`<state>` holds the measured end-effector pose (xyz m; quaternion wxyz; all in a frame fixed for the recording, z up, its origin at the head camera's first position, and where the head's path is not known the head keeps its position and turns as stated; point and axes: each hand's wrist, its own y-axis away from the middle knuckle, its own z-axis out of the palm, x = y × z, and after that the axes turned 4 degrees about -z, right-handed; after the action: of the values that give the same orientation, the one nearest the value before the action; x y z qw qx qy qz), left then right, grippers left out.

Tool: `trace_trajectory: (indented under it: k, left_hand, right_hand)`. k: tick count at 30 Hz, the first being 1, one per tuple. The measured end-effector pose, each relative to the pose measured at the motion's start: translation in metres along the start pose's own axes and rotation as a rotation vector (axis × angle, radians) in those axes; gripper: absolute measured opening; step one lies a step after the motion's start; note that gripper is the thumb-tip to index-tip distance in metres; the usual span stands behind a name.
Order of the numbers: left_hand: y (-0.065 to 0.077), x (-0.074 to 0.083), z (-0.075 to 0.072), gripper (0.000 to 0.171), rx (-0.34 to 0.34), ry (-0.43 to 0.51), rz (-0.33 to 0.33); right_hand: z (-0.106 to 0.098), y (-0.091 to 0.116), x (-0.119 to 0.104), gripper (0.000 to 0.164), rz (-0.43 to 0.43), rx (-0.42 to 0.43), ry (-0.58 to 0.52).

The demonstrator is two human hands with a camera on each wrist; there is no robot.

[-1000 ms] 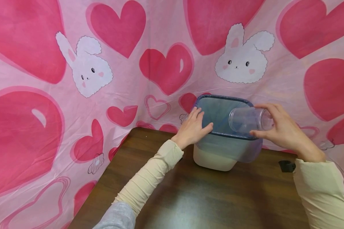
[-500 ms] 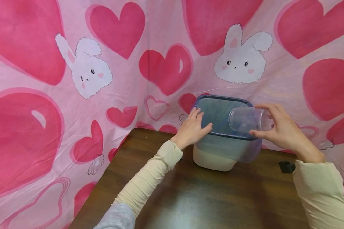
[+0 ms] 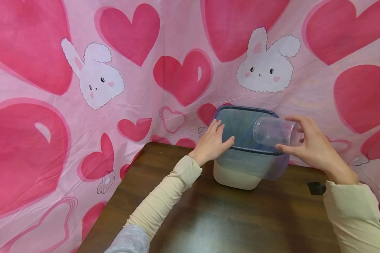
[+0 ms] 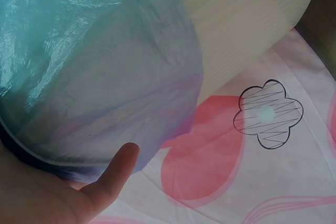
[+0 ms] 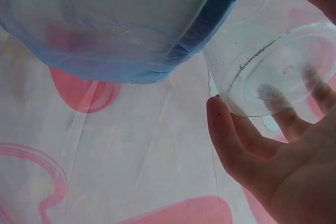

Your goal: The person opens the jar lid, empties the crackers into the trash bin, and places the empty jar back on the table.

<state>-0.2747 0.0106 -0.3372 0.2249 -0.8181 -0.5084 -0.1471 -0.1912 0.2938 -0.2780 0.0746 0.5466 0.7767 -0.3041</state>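
Note:
A cream waste bin (image 3: 237,178) stands tilted on the table, lined with a translucent blue bag (image 3: 240,123) folded over its dark rim. My left hand (image 3: 209,144) rests on the bin's left rim, fingers spread and thumb reaching along the front edge. In the left wrist view, a finger of the left hand (image 4: 100,187) lies against the bag. With my right hand (image 3: 313,144) I hold a clear plastic cup (image 3: 272,131) on its side by its base end. Its mouth points left over the bin's opening. The right wrist view shows fingertips around the cup's base (image 5: 283,77).
A brown wooden table (image 3: 206,218) lies under the bin. Behind and to the left hangs a pink cloth (image 3: 183,28) printed with hearts and rabbits, close to the bin's back. A small black object (image 3: 316,188) sits at the table's right edge beside the right sleeve.
The cup and my right hand have shifted very slightly right, and the cup's base end dips a little. The left hand and the bin hold their place.

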Motion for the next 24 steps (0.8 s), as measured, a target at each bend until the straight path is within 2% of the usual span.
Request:
trace_trajectory:
  k: [11,24]
  left_hand:
    - [0.0,0.001,-0.001,0.073,-0.008,0.003,-0.011]
    - [0.0,0.0,0.0,0.073,-0.004,-0.004,-0.007]
  right_hand:
    - [0.006,0.005,0.0,0.085,-0.007,0.115,-0.002]
    - [0.015,0.017,0.0,0.087,0.069,0.204,-0.039]
